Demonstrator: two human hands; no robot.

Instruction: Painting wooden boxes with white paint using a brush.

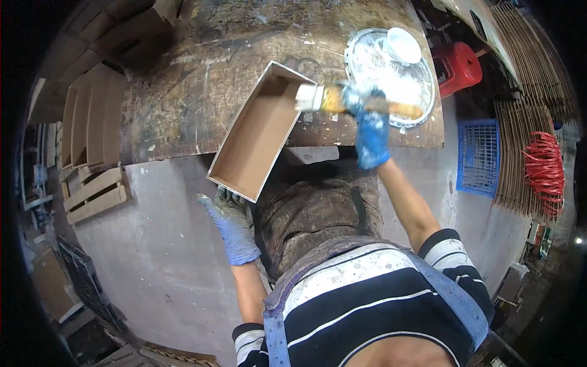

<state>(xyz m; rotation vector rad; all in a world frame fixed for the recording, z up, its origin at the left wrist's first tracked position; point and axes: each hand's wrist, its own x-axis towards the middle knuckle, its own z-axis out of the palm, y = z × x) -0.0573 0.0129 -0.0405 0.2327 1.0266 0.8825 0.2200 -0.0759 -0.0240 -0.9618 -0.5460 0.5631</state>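
Note:
A shallow, open-topped box (pixel 254 131) with a brown inside and white edges lies slantwise across the table's near edge. My left hand (pixel 233 229), in a pale bluish glove, holds its near end from beneath, thumb out to the left; some fingers are hidden under the box. In a blue glove smeared with white, my right hand (pixel 370 131) is closed around the handle of a wide paintbrush (pixel 333 98). The pale bristles, blurred by motion, are at the box's far right side; whether they touch it I cannot tell.
On the stained wooden table (pixel 208 73), a round tray (pixel 351 58) coated with white holds a white cup (pixel 405 46). Right of it are a red stool (pixel 460 64), a blue plastic crate (pixel 478 156) and red cord (pixel 544 174). Cardboard pieces (pixel 92 119) and a slatted wooden crate (pixel 96 196) stand left.

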